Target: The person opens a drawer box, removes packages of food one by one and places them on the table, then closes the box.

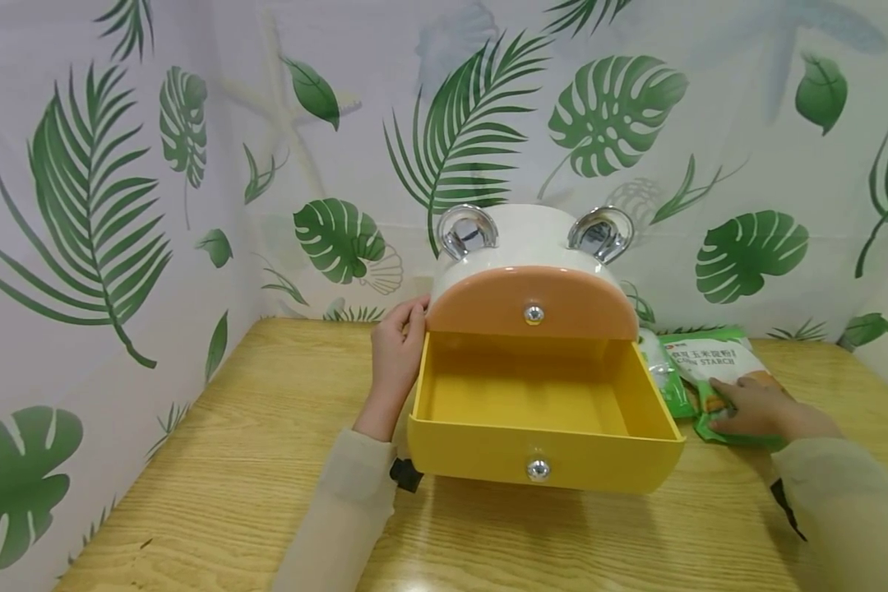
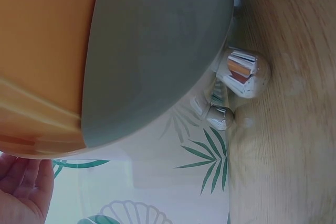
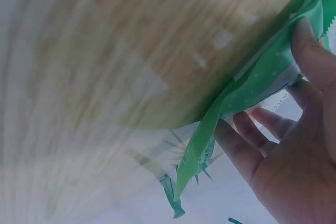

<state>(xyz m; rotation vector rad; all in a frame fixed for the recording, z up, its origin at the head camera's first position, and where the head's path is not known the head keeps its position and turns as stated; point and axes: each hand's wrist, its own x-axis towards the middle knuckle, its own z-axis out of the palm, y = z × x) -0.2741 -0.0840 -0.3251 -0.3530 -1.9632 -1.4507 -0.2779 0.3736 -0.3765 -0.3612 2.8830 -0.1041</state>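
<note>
The right hand pinches the corn starch bag between thumb and fingers, right of the pulled-out drawer, seemingly for a lift needing a firm grip, while the left hand, fingers loosely extended, touches the cabinet.
</note>
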